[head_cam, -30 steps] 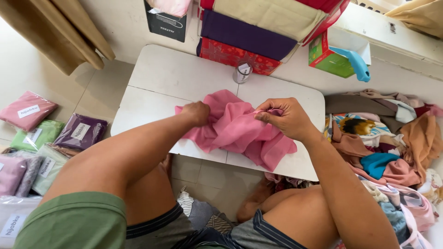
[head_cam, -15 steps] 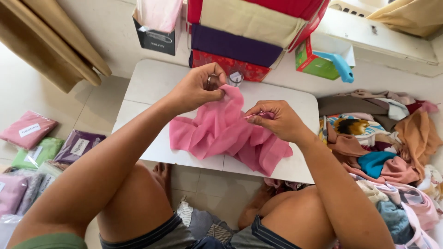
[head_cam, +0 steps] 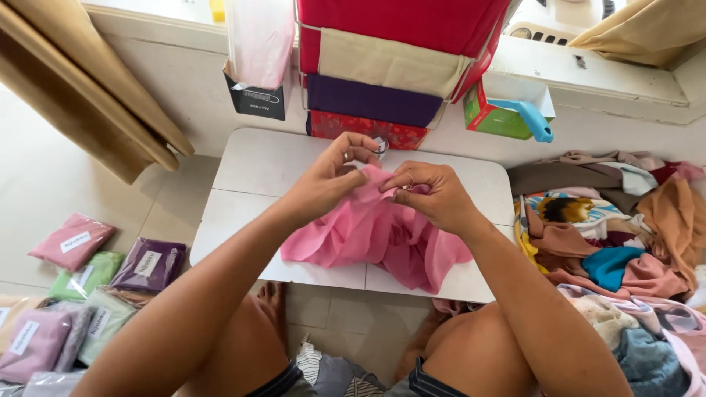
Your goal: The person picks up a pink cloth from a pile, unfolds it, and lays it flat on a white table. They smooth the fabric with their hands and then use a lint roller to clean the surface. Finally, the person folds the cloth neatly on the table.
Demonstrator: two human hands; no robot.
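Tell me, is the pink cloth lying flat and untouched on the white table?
No: both the left hand and the right hand pinch the bunched pink cloth by its top edge over the white table.

Low white table [head_cam: 265, 165] on pale tiled floor [head_cam: 44, 184], white wall [head_cam: 184, 81] behind, tan curtain [head_cam: 81, 95] hanging left, bright daylight, white ledge [head_cam: 588, 73] upper right
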